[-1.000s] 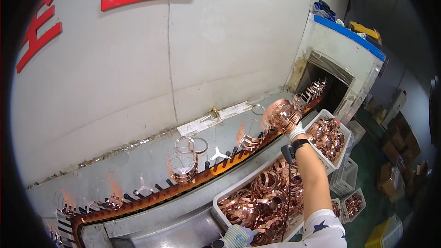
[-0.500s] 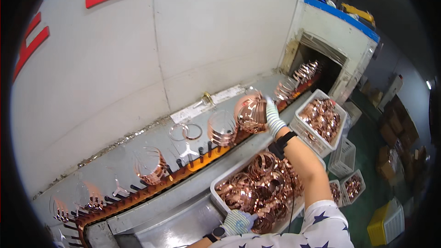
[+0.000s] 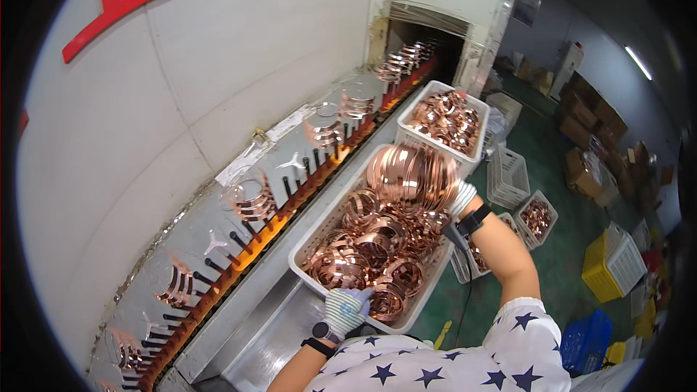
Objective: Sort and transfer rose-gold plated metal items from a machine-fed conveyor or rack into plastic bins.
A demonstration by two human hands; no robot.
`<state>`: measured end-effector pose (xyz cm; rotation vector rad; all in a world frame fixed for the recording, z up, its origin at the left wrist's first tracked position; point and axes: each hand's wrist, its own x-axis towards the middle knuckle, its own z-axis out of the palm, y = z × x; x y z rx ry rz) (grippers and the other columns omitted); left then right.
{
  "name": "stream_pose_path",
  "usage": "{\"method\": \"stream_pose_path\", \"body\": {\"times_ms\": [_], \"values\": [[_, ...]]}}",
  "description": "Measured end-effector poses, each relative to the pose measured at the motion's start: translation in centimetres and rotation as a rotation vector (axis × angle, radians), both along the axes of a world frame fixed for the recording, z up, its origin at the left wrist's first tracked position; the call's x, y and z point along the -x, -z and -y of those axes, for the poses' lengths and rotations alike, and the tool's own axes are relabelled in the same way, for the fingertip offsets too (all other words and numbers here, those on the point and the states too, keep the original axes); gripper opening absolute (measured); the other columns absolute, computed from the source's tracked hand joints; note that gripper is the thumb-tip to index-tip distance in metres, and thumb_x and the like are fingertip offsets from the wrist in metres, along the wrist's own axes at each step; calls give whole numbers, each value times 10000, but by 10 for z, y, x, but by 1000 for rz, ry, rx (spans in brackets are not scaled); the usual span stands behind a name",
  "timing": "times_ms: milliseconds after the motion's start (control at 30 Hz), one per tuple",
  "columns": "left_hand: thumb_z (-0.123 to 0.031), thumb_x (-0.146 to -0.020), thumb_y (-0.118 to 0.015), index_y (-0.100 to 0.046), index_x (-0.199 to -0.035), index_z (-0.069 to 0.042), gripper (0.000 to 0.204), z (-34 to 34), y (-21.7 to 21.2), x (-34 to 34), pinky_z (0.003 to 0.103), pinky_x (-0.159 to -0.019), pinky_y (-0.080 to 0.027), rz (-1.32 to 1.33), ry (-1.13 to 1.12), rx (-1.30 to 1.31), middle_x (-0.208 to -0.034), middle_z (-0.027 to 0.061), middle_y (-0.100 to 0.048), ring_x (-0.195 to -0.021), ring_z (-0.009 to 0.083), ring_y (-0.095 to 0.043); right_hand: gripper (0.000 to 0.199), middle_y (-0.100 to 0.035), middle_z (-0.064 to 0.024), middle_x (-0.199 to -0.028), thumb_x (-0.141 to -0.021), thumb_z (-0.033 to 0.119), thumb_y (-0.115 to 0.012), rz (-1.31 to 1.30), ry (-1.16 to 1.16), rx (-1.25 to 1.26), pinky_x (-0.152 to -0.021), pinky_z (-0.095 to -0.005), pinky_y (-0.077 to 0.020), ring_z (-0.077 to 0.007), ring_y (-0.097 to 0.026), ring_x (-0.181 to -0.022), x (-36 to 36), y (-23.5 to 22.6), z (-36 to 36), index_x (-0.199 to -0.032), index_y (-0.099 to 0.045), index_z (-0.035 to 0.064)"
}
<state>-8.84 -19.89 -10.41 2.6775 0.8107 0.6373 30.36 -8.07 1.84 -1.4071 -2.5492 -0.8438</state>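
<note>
My right hand, in a striped glove, is closed on the right end of a thick stack of shiny copper-coloured rings, slightly blurred. The stack is held above the far end of a large pale basket. Many loose copper-coloured rings fill that basket in a jumble. At its near left corner, my left hand, also gloved, is closed over the rim with its fingertips beside the rings. Some of its fingers are hidden.
Left of the basket runs a conveyor with dark pegs carrying ring bundles, leading into a tunnel opening. A second full basket stands beyond. Smaller crates and a yellow crate stand on the green floor.
My right hand has brought the ring stack away from the conveyor, over the large basket. The view has turned to the right. My left hand stays at the basket's near rim.
</note>
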Motion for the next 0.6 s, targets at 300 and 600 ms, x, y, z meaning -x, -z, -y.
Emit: {"method": "stream_pose_path", "body": {"times_ms": [300, 600], "values": [[-176, -829, -634, -702, -985, -116, 180, 1, -9, -9, 462, -683, -524, 89, -30, 0, -682, 99, -650, -650, 300, -656, 835, -454, -290, -1491, -770, 217, -790, -753, 761, 750, -1128, -434, -430, -416, -478, -1365, 14, 63, 78, -1483, -413, 3], [-158, -816, -636, -706, -952, -107, 162, -8, 4, -14, 460, -744, -539, 117, -44, 4, -672, 125, -651, -664, 330, -656, 476, -588, -251, -1298, -913, 246, -594, -1067, 631, 248, -1056, -453, -453, -428, -566, -1213, 60, 92, 137, -1345, -539, 54]]}}
